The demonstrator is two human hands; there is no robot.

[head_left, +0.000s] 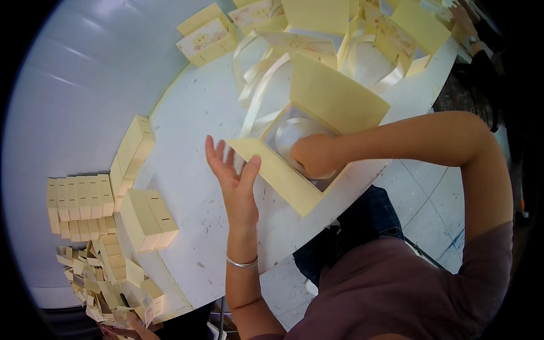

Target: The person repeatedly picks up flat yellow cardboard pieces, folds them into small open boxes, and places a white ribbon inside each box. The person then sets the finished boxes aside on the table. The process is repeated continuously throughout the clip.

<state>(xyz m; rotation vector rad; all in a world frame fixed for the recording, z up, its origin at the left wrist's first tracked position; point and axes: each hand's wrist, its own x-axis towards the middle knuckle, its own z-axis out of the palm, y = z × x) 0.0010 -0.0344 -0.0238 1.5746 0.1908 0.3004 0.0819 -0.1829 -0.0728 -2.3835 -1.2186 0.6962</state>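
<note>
A pale yellow box (331,136) sits on the table before me, its lid (340,93) raised at the back and a front flap (277,175) folded outward. Inside, a white ribbon (289,134) curves in a broad loop against the pale lining. My right hand (318,156) reaches into the box, curled like a fist next to the ribbon; its fingertips are hidden. Beside the flap, my left hand (235,175) has its fingers stretched apart, with the thumb against the flap's outer edge.
Several open yellow boxes (207,42) with printed pictures and trailing white ribbons (258,102) stand at the far side of the table (198,226). Closed boxes (148,220) are stacked at the left. Other people's hands show at the lower left (136,327) and top right (464,20).
</note>
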